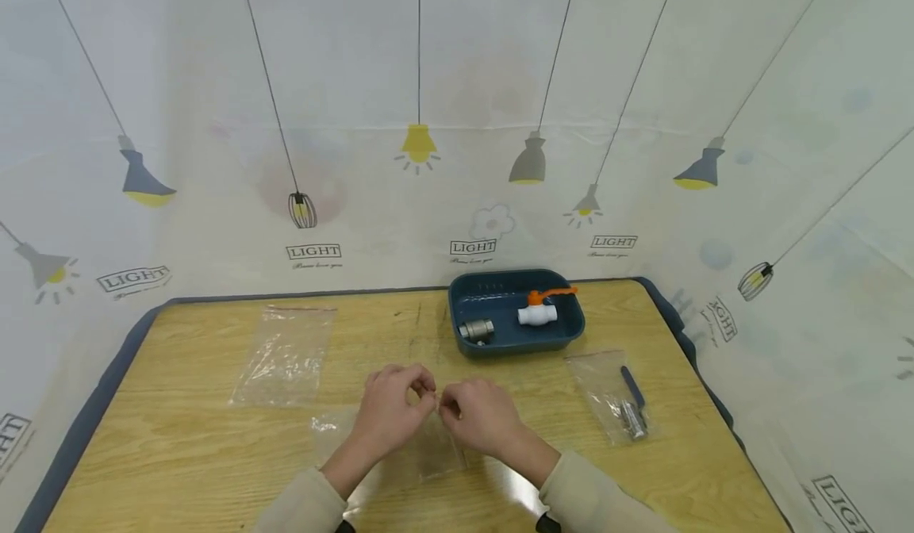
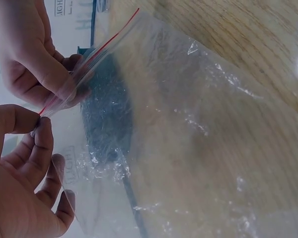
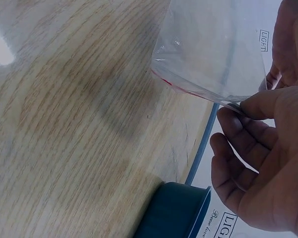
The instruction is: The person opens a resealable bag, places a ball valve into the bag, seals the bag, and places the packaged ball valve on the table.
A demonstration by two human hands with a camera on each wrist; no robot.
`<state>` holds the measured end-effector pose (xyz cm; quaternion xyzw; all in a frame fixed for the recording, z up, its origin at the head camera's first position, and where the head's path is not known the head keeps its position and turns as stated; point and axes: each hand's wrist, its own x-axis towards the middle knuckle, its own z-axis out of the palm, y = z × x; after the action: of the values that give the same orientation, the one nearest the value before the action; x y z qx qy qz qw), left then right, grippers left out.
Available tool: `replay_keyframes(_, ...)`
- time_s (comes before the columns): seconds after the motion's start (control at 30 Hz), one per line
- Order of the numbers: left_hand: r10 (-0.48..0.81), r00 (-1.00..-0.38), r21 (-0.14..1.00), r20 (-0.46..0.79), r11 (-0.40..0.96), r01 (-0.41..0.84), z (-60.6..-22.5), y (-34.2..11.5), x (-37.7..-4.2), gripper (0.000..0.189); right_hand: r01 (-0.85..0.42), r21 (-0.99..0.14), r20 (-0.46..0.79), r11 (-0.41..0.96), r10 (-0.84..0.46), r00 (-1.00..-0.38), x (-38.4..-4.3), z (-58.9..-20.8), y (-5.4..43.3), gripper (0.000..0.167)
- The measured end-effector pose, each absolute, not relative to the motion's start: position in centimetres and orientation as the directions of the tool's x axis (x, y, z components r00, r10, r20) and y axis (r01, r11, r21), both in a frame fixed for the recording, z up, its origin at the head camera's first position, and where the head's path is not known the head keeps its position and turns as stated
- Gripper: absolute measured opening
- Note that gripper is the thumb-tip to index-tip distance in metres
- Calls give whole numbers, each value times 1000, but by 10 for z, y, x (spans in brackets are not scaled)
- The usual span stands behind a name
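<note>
A clear zip-lock bag (image 2: pixel 188 124) with a red strip along its mouth hangs between both hands. My left hand (image 1: pixel 395 408) pinches one end of the zip edge between thumb and forefinger. Close beside it, my right hand (image 1: pixel 485 416) pinches the same edge with its thumb and fingertips. In the left wrist view, the left fingers (image 2: pixel 42 134) grip the corner where the red strip ends. The right wrist view shows the right thumb (image 3: pixel 260 104) pressed on the bag's edge. Nothing but the wood table shows through the film.
A dark blue tray (image 1: pixel 500 347) at the back holds a white valve (image 1: pixel 537 315) with an orange handle and a metal fitting (image 1: pixel 476 328). On the right lies a bag (image 1: pixel 603 394) with a metal valve and blue handle (image 1: pixel 632 386). Another clear bag (image 1: pixel 286 358) lies flat at left.
</note>
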<state>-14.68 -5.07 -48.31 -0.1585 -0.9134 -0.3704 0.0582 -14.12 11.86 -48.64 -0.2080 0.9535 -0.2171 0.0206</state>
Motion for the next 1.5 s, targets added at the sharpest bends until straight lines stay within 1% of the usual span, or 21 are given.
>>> replay_keyframes(0.27, 237, -947, 681, 219, 658, 322, -478, -53, -149, 11, -383, -446, 32, 809, -413, -910, -141, -483, 119, 11)
replay_keyframes(0.47, 243, -948, 692, 207, 648, 318, -476, -54, -150, 9, -379, -436, 32, 816, -406, -913, -142, -482, 118, 11)
replay_keyframes(0.67, 235, -947, 696, 221, 642, 322, -476, -55, -151, 14, -369, -445, 16, 816, -405, -914, -144, -481, 118, 12)
replay_keyframes(0.87, 230, -950, 705, 213, 637, 312, -476, -56, -152, 13, -370, -451, 14, 812, -408, -913, -143, -478, 119, 11)
replay_keyframes(1.1, 234, -954, 723, 185, 625, 293, -475, -57, -150, 8, -394, -429, 29, 813, -423, -906, -142, -481, 120, 10)
replay_keyframes(1.5, 229, -958, 742, 170, 610, 277, -475, -59, -149, 11, -385, -420, -5, 822, -426, -905, -139, -483, 122, 10)
